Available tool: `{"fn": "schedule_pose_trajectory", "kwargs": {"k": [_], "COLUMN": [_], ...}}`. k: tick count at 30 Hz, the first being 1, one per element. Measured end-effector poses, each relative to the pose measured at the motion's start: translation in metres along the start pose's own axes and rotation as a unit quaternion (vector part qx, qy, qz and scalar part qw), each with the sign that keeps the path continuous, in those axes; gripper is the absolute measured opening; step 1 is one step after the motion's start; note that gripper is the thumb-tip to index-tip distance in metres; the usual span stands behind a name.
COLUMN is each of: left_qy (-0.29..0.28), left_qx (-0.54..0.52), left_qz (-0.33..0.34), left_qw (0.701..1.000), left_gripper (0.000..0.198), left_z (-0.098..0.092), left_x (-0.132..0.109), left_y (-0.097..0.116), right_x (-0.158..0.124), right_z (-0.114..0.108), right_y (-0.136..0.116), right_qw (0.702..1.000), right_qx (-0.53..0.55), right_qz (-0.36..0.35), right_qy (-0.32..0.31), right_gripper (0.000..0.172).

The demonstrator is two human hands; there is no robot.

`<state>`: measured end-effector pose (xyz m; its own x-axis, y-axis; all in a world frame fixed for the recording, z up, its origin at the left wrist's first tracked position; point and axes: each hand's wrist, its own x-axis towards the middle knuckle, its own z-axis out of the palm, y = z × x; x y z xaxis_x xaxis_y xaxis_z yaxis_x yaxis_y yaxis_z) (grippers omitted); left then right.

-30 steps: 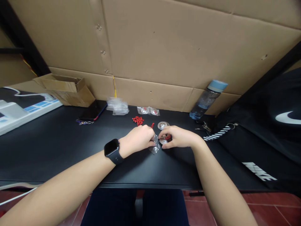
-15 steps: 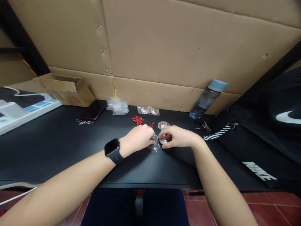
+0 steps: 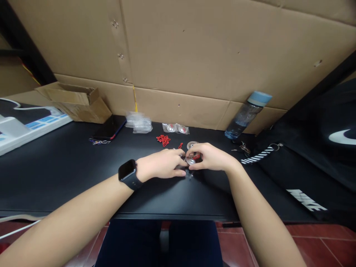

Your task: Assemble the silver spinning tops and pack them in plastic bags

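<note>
Head view: the left hand (image 3: pixel 167 163) had just shifted. Half a second earlier it pinched a small clear plastic sachet (image 3: pixel 190 175); now its fingers were stretched out, thumb a narrow gap below, tips at the edge of a shiny round silver metal disc (image 3: pixel 191 161). Couldn't tell if they gripped anything. The right hand (image 3: pixel 208 157) stayed curled around that disc, fingertips above and thumb below, with a bit of red cord (image 3: pixel 196 157) showing by its palm. So attention had probably passed from sachet to disc, both hands now meeting there. The sachet was blurred, mostly hidden under the left fingers.

Disc location: low over the black table (image 3: pixel 158 196), between the hands, just in front of a second silver disc (image 3: pixel 191 144). A pile of red knotted cords (image 3: pixel 163 140) lay beyond the left hand.

Writing: white "NIKE" lettering (image 3: pixel 306 200) and a swoosh logo (image 3: pixel 343 137) on the black fabric bag (image 3: pixel 300 163) at right. No other text readable.
</note>
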<state>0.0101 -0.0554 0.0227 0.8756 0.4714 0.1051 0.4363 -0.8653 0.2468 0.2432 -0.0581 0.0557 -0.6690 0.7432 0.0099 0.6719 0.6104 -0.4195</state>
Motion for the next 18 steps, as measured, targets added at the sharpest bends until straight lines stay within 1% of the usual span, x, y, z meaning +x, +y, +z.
{"fn": "schedule_pose_trajectory", "kwargs": {"k": [3,6,9,12,15,18], "left_qy": [-0.005,-0.014,-0.041,-0.079,-0.124,-0.141], "left_qx": [0.029,0.023,0.015,0.010,0.000,0.006], "left_qz": [-0.009,-0.011,-0.015,-0.041,-0.058,-0.053], "left_qw": [1.000,1.000,0.999,0.996,0.991,0.989], "left_gripper": [0.043,0.043,0.043,0.048,0.051,0.050], "left_z": [0.006,0.009,0.006,0.000,-0.007,-0.011], "left_x": [-0.001,-0.002,-0.004,-0.006,-0.008,-0.008], "left_y": [0.006,0.009,0.006,0.005,0.009,0.011], "right_x": [0.000,-0.002,-0.005,-0.010,-0.013,-0.014], "right_z": [-0.002,-0.005,-0.009,-0.013,-0.016,-0.016], "right_y": [-0.002,0.000,0.005,0.013,0.017,0.016], "right_qw": [0.999,0.998,0.997,0.995,0.994,0.996], "right_qx": [0.008,0.004,-0.004,-0.015,-0.019,0.002], "right_qz": [0.000,0.020,0.033,0.063,0.094,0.093], "right_qy": [0.037,0.056,0.069,0.082,0.053,0.016], "right_gripper": [0.030,0.031,0.029,0.030,0.031,0.033]}}
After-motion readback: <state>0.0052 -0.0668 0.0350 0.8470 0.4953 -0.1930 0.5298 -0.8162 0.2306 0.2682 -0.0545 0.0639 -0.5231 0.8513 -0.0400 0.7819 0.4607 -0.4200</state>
